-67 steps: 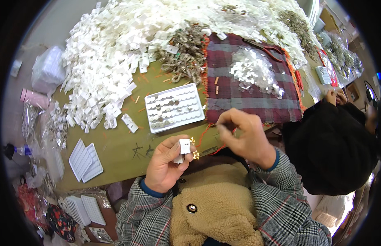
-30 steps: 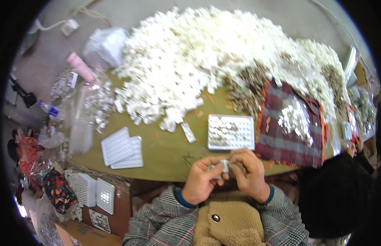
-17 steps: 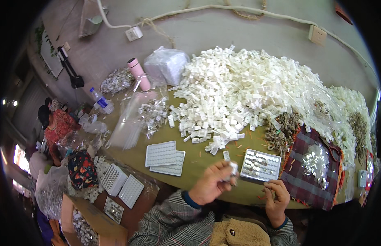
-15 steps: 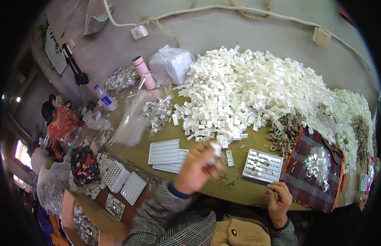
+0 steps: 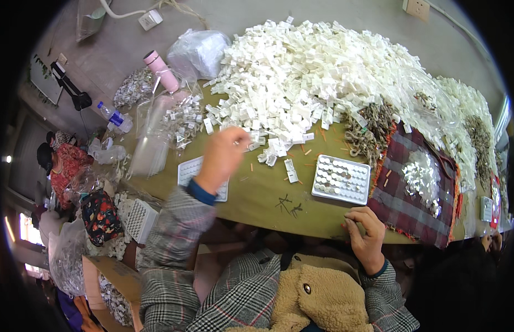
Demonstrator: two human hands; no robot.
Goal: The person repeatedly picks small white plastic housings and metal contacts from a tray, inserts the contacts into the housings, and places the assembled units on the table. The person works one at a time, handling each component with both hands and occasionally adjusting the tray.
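Observation:
My left hand (image 5: 221, 157) is stretched out over the olive table (image 5: 262, 199), its fingertips at the near edge of a big heap of small white plastic pieces (image 5: 323, 72). The hand is blurred, and what its fingers hold is unclear. Under its wrist lie flat white gridded trays (image 5: 189, 169). My right hand (image 5: 364, 235) rests at the table's front edge with its fingers curled in. Just beyond it sits a white compartment tray (image 5: 341, 180) filled with small round parts.
A plaid cloth (image 5: 411, 207) with clear pieces lies right of the tray, with a brownish heap of metal bits (image 5: 367, 133) behind. A pink bottle (image 5: 162, 71), plastic bags (image 5: 199, 50) and a water bottle (image 5: 116, 117) stand far left. Another person (image 5: 467, 282) sits at right.
My hands were together near my chest working a small white piece. The left hand has since reached forward to the white heap, and the right has dropped to the table edge. My view swung left.

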